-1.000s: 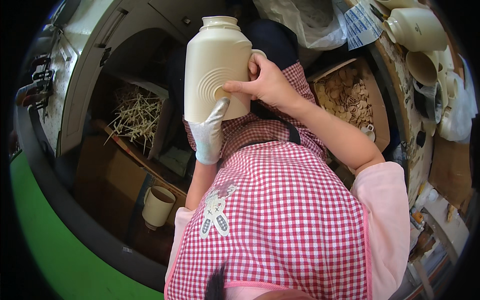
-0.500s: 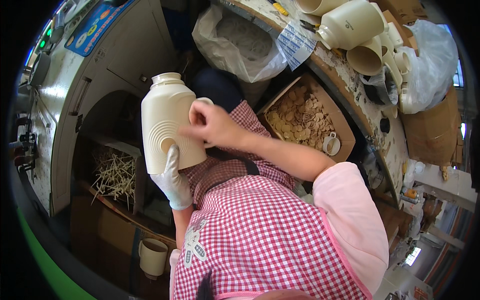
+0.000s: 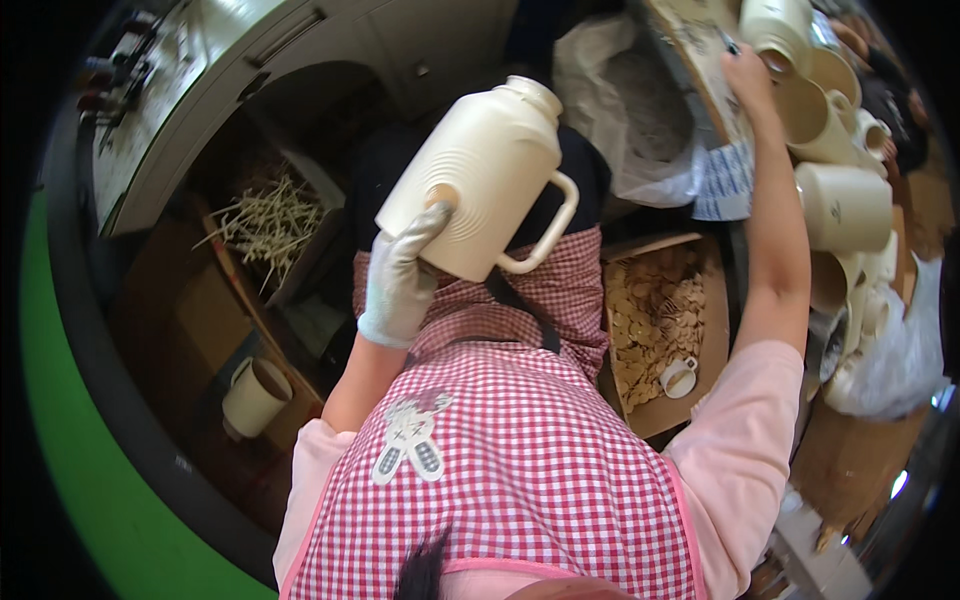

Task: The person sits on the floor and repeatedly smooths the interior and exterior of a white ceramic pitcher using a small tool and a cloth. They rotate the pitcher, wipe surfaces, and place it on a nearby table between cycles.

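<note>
My gloved left hand (image 3: pixel 405 275) grips a cream plastic jug-shaped flask shell (image 3: pixel 490 170) by its lower end, above my lap. The shell is tilted, its threaded neck up and to the right and its loop handle on the right. My left thumb presses a small tan disc (image 3: pixel 443 194) at the centre of the ringed pattern on its side. My bare right hand (image 3: pixel 750 78) is stretched to the bench at the upper right, its fingers closed at dark-tipped pliers (image 3: pixel 731 44), mostly covered by the hand.
Several cream shells (image 3: pixel 845 205) crowd the bench at the right. A carton of tan discs (image 3: pixel 650 330) holds a small white cup (image 3: pixel 678 378). Beyond it is a bag of clear rings (image 3: pixel 650 110). At left are pale sticks (image 3: pixel 265 225) and another cream shell (image 3: pixel 257 397).
My right hand has left the shell's side and reached out to the bench. The shell has tilted to the right in my left hand, and the whole view has turned.
</note>
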`<action>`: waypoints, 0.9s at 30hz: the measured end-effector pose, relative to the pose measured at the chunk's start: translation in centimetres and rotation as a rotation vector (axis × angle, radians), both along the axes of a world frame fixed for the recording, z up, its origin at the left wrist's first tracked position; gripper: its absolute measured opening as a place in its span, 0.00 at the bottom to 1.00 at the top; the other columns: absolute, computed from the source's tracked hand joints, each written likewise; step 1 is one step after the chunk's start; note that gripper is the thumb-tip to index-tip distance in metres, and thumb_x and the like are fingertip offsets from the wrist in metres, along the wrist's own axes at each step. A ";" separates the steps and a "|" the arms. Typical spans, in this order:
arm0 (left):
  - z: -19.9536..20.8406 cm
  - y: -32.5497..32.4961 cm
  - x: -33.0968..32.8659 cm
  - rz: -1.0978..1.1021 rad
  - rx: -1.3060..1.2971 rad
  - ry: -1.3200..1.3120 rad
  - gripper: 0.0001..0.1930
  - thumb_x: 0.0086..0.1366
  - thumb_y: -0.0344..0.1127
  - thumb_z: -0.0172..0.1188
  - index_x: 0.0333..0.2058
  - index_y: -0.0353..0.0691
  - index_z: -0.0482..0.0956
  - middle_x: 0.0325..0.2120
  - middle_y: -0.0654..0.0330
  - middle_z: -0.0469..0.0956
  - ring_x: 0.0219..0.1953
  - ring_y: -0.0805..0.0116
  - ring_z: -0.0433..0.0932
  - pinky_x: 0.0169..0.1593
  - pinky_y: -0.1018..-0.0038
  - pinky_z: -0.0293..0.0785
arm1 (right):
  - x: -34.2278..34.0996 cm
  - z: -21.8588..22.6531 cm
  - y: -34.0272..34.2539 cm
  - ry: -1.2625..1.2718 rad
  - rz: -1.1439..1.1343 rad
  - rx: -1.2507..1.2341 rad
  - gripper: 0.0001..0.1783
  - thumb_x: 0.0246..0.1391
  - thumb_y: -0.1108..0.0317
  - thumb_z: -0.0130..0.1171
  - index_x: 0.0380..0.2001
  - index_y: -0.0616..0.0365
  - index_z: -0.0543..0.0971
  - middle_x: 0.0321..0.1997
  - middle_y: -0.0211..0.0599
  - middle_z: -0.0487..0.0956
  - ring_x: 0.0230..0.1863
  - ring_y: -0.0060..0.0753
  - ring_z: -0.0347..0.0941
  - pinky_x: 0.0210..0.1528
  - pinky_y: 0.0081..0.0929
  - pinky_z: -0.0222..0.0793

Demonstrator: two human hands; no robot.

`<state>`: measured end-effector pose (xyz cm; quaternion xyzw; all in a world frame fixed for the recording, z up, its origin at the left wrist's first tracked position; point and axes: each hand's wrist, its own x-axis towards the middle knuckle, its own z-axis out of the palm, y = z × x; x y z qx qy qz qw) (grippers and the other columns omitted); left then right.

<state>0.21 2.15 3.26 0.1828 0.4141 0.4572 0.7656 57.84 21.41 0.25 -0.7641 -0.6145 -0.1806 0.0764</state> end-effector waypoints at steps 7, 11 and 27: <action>1.9 0.4 0.3 -0.103 0.019 -0.090 0.27 0.75 0.39 0.54 0.66 0.28 0.65 0.52 0.47 0.80 0.49 0.60 0.85 0.46 0.69 0.87 | -25.9 7.7 -14.9 1.840 0.315 -0.366 0.11 0.70 0.63 0.56 0.46 0.61 0.78 0.28 0.31 0.80 0.19 0.17 0.71 0.18 0.16 0.66; 2.2 0.6 0.1 -0.133 0.006 -0.088 0.26 0.76 0.38 0.52 0.64 0.26 0.65 0.51 0.45 0.81 0.47 0.58 0.87 0.48 0.65 0.88 | -35.5 7.0 -19.1 1.389 0.597 -0.390 0.23 0.70 0.66 0.56 0.67 0.50 0.74 0.45 0.42 0.86 0.37 0.34 0.84 0.41 0.27 0.80; 2.1 -0.7 1.0 -0.033 0.029 0.166 0.24 0.76 0.37 0.54 0.61 0.23 0.68 0.46 0.46 0.82 0.43 0.62 0.87 0.47 0.67 0.86 | -38.3 8.6 -21.5 0.634 0.572 -0.404 0.34 0.61 0.76 0.59 0.69 0.38 0.72 0.30 0.43 0.83 0.27 0.45 0.82 0.32 0.35 0.79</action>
